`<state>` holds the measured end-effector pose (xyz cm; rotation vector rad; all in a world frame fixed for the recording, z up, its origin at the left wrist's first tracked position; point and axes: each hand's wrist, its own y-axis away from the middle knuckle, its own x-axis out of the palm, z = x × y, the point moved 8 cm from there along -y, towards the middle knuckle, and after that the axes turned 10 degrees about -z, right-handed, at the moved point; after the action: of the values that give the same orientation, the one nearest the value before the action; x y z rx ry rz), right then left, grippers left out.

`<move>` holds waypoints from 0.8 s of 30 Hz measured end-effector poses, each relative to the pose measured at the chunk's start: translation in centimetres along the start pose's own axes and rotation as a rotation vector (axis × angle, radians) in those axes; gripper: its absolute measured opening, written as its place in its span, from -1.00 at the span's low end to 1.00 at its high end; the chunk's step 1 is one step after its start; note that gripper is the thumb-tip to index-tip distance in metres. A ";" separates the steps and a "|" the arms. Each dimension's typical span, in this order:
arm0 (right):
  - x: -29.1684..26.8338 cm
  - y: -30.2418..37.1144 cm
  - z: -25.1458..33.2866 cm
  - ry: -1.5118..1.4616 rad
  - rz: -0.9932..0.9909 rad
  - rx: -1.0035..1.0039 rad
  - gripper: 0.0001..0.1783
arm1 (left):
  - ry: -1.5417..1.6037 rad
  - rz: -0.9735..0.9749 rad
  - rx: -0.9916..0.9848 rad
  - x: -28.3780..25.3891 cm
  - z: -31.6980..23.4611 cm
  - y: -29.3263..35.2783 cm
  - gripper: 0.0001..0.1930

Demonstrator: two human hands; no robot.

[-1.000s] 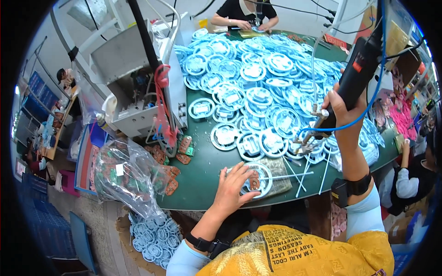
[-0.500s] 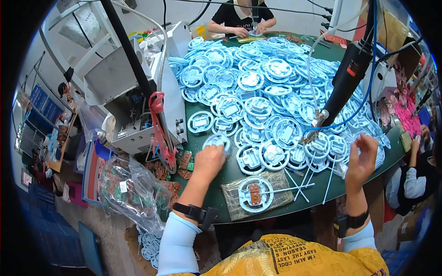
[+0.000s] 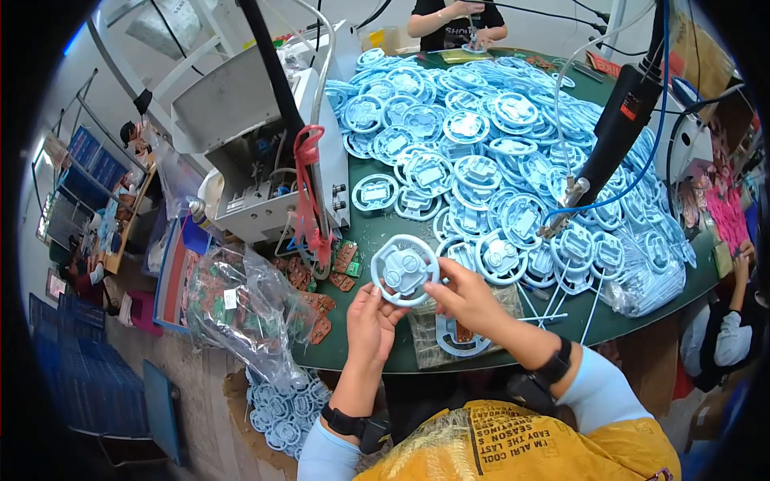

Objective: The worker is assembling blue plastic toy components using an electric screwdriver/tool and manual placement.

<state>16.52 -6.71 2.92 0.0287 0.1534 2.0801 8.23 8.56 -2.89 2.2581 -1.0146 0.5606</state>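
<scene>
Both hands hold a light blue plastic toy steering wheel (image 3: 405, 271) raised above the table's near edge, its molded hub facing up. My left hand (image 3: 370, 327) grips its lower left rim, and my right hand (image 3: 465, 298) pinches the right rim. Beneath my right forearm lies a wrapped flat block (image 3: 429, 346). On it rests another light blue wheel (image 3: 451, 348) with a brown circuit board (image 3: 463, 333), partly covered by my arm. Beyond my hands spreads a large heap of similar wheels (image 3: 465, 127).
A black electric screwdriver (image 3: 613, 132) hangs at the right, over several white sticks (image 3: 553, 317). At left stand an open grey machine (image 3: 265, 188) and a plastic bag of circuit boards (image 3: 241, 301). Loose brown boards (image 3: 319, 317) lie beside it. A co-worker (image 3: 457, 28) sits across the table.
My right hand has come in from the right and taken hold of the wheel that my left hand held alone. The left hand has turned palm up. The whole view has shifted slightly.
</scene>
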 end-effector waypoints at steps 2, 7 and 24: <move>0.8 -1.3 1.8 0.110 -0.075 -0.266 -0.68 | -0.028 -0.039 0.101 -1.0 -0.2 0.7 -0.74; -1.9 -4.2 6.3 0.690 -0.320 -1.021 -0.64 | -0.780 0.080 0.121 1.2 0.1 4.1 -0.71; -13.6 6.0 6.8 0.012 -0.476 -0.470 -0.79 | -0.875 0.235 0.385 2.5 2.1 7.8 -0.65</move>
<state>18.59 -20.76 11.00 -0.2806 -0.2988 1.5965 4.00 1.73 -0.31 2.8105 -1.7156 -0.2218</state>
